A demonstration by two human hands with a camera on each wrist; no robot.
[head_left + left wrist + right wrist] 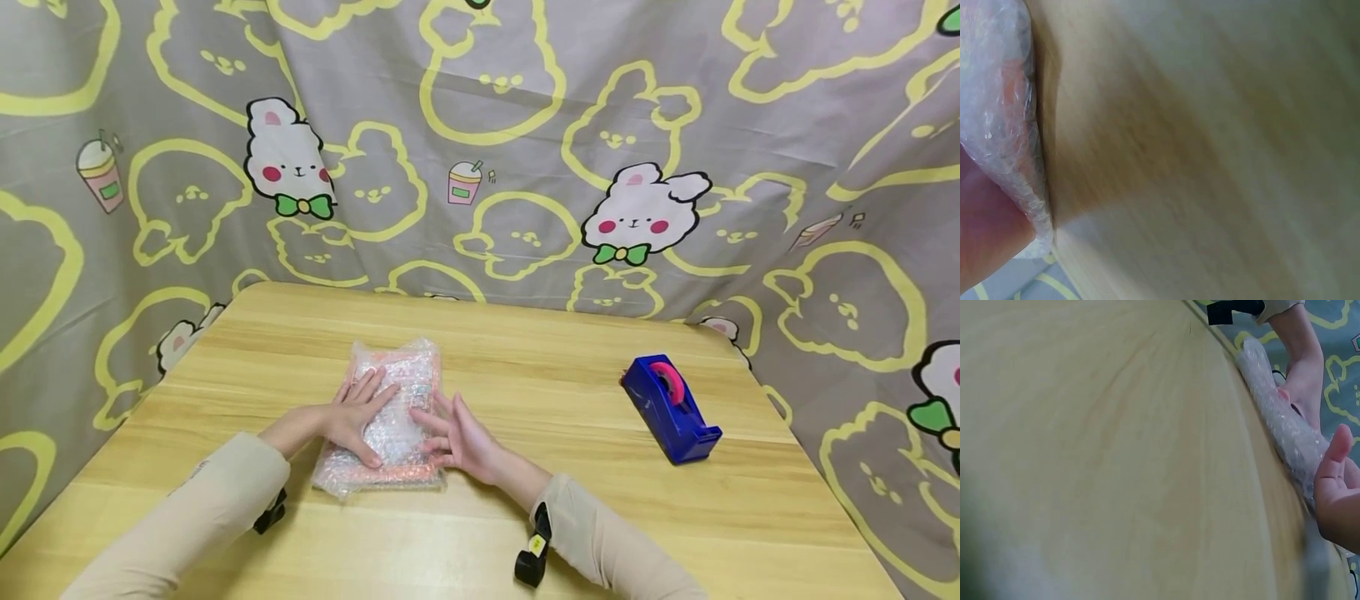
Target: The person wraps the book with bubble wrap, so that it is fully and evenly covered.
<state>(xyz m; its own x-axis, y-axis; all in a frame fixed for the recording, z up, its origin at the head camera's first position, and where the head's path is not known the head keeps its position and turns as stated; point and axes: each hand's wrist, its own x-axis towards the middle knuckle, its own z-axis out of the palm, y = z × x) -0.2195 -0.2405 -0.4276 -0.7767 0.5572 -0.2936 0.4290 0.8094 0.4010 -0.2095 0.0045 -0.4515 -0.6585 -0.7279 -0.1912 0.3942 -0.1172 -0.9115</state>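
Note:
A flat package in clear bubble wrap (397,433), with orange-pink showing through, lies on the wooden table left of the middle. My left hand (356,417) rests on top of it with the fingers spread. Beside the package's right edge is my right hand (465,442), its fingers loosely extended and its palm turned toward the wrap; whether the fingertips touch it I cannot tell. The left wrist view catches one edge of the bubble wrap (1007,106) next to part of the left hand (988,225). In the right wrist view the right hand (1338,494) is beside the wrapped package (1285,428).
A blue tape dispenser (671,412) with a pink roll (667,382) stands on the right side of the table (525,358). Behind the table and along both sides hangs a grey curtain (525,208) with cartoon prints. Black camera mounts (532,554) are on both wrists.

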